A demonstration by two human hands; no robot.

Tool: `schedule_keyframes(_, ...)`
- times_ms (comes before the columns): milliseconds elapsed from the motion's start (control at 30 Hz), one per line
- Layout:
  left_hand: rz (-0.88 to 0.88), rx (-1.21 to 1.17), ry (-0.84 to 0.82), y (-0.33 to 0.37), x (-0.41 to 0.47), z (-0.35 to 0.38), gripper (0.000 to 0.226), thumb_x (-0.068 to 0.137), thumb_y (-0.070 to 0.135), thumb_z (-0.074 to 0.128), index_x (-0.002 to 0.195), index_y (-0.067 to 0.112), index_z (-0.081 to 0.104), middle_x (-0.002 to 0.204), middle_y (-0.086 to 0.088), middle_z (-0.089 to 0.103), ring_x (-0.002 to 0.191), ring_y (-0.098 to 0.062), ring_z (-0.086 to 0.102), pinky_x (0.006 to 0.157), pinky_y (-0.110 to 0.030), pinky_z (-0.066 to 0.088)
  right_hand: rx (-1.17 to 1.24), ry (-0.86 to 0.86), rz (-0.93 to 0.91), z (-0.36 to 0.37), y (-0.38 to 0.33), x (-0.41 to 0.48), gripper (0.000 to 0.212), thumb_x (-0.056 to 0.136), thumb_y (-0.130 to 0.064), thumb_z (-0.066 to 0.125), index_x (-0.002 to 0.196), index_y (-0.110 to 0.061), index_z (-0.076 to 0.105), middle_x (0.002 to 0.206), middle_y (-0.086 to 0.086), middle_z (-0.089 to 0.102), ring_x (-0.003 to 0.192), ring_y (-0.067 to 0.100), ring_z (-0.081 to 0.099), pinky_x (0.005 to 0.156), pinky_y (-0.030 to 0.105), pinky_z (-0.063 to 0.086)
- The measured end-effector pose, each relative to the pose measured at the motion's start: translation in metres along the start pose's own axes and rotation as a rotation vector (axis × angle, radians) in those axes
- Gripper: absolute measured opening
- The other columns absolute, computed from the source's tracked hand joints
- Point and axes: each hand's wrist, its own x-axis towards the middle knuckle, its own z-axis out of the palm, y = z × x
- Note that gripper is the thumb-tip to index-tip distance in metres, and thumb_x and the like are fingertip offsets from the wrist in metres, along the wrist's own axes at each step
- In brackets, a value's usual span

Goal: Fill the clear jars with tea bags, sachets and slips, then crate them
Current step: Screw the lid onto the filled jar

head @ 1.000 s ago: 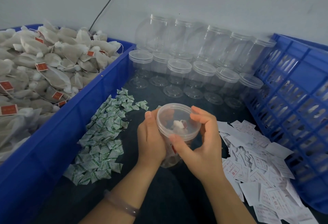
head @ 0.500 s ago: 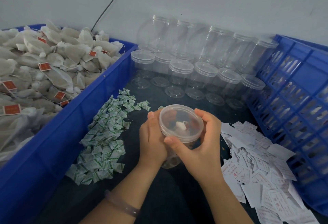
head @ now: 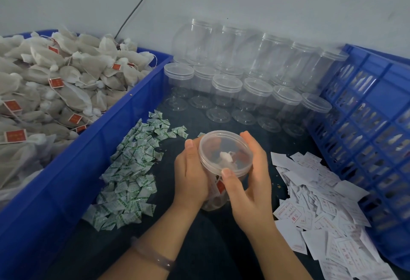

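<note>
A clear jar [head: 213, 202] with tea bags inside stands on the dark table in the middle. My left hand [head: 190, 175] grips its side. My right hand [head: 248, 182] holds the clear lid [head: 225, 153] on its mouth, thumb on the near rim and fingers round the far rim. Tea bags [head: 55, 84] with red tags fill a blue bin [head: 66, 168] at the left. Green-and-white sachets [head: 131, 175] lie in a pile beside the bin. White paper slips [head: 321, 208] are heaped to the right of the jar.
Several empty lidded clear jars [head: 244, 80] stand in rows and lie stacked against the grey wall at the back. A blue slatted crate [head: 372, 124] stands on the right, with filled jars showing through its slats. A dark cable runs up the wall.
My right hand has turned on the lid, its fingers moving round the far rim. The jar and my left hand stay in nearly the same place.
</note>
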Motion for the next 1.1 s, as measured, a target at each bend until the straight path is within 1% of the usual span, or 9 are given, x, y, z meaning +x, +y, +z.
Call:
schedule_keyframes(167, -0.016, -0.010, -0.017, -0.001, 0.002, -0.003, 0.053, 0.096, 0.036, 0.020, 0.085, 0.020, 0.069, 0.078, 0.007, 0.074, 0.077, -0.004, 0.068, 0.070, -0.014, 0.049, 0.014, 0.052, 0.058, 0.001, -0.003, 0.001, 0.081, 0.062, -0.048, 0.076, 0.132, -0.034, 0.036, 0.131, -0.010, 0.047, 0.123, 0.012, 0.052, 0.102, 0.031, 0.045)
schedule_keyframes(300, -0.018, -0.015, -0.064, 0.001, 0.001, -0.003, 0.052, 0.099, 0.033, 0.020, 0.086, 0.018, 0.069, 0.076, 0.007, 0.073, 0.076, -0.003, 0.068, 0.069, -0.014, 0.050, 0.000, -0.047, 0.046, -0.003, -0.006, 0.003, 0.089, 0.067, -0.050, 0.072, 0.142, -0.031, 0.029, 0.138, -0.032, 0.040, 0.131, 0.001, 0.045, 0.106, 0.019, 0.038)
schedule_keyframes(400, 0.008, -0.016, -0.054, 0.000, -0.002, -0.002, 0.052, 0.097, 0.032, 0.020, 0.084, 0.018, 0.068, 0.075, 0.008, 0.073, 0.073, -0.002, 0.067, 0.067, -0.012, 0.049, -0.020, -0.057, 0.010, -0.005, -0.008, 0.005, 0.082, 0.066, -0.048, 0.075, 0.136, -0.032, 0.035, 0.135, -0.020, 0.049, 0.126, 0.004, 0.050, 0.104, 0.021, 0.041)
schedule_keyframes(500, -0.001, -0.028, -0.050, -0.003, -0.003, -0.003, 0.055, 0.097, 0.036, 0.020, 0.082, 0.022, 0.071, 0.077, 0.007, 0.074, 0.075, -0.004, 0.068, 0.068, -0.012, 0.049, -0.016, -0.032, 0.013, -0.006, -0.011, 0.005, 0.079, 0.060, -0.049, 0.079, 0.127, -0.036, 0.039, 0.122, -0.029, 0.051, 0.117, 0.000, 0.055, 0.094, 0.013, 0.043)
schedule_keyframes(667, -0.168, -0.097, -0.289, -0.003, 0.008, -0.008, 0.062, 0.091, 0.052, 0.018, 0.086, 0.035, 0.078, 0.090, 0.004, 0.075, 0.091, -0.007, 0.069, 0.077, -0.016, 0.050, 0.024, -0.119, 0.092, -0.016, -0.009, 0.009, 0.093, 0.048, -0.051, 0.082, 0.129, -0.036, 0.039, 0.129, -0.012, 0.053, 0.119, 0.000, 0.054, 0.096, 0.015, 0.044)
schedule_keyframes(733, -0.245, -0.131, -0.365, -0.003, 0.008, -0.009, 0.065, 0.089, 0.057, 0.018, 0.091, 0.034, 0.078, 0.097, 0.002, 0.075, 0.099, -0.009, 0.068, 0.082, -0.017, 0.050, 0.021, -0.147, 0.120, -0.018, -0.011, 0.010, 0.100, 0.048, -0.054, 0.081, 0.135, -0.044, 0.033, 0.134, -0.022, 0.049, 0.124, -0.007, 0.048, 0.098, 0.009, 0.039)
schedule_keyframes(833, -0.233, -0.122, -0.257, -0.008, 0.004, -0.006, 0.066, 0.083, 0.070, 0.024, 0.085, 0.033, 0.079, 0.092, -0.002, 0.076, 0.095, -0.016, 0.070, 0.085, -0.030, 0.050, 0.010, -0.130, 0.161, -0.014, -0.013, 0.008, 0.103, 0.046, -0.059, 0.080, 0.135, -0.050, 0.028, 0.124, -0.040, 0.050, 0.120, -0.016, 0.047, 0.092, 0.001, 0.036)
schedule_keyframes(933, -0.174, -0.069, -0.150, -0.011, 0.002, -0.003, 0.066, 0.077, 0.072, 0.025, 0.075, 0.031, 0.078, 0.081, -0.004, 0.075, 0.085, -0.024, 0.071, 0.084, -0.039, 0.053, 0.009, -0.066, 0.197, -0.008, -0.012, 0.005, 0.099, 0.043, -0.060, 0.079, 0.129, -0.052, 0.031, 0.122, -0.035, 0.055, 0.118, -0.015, 0.049, 0.091, 0.000, 0.036)
schedule_keyframes(1100, -0.174, 0.051, -0.258, -0.006, 0.005, -0.004, 0.068, 0.086, 0.066, 0.018, 0.081, 0.034, 0.077, 0.089, 0.004, 0.076, 0.091, -0.009, 0.070, 0.081, -0.021, 0.050, 0.017, -0.038, 0.197, -0.010, -0.009, 0.007, 0.099, 0.049, -0.040, 0.087, 0.133, -0.043, 0.035, 0.120, -0.028, 0.057, 0.115, -0.017, 0.050, 0.090, 0.000, 0.037)
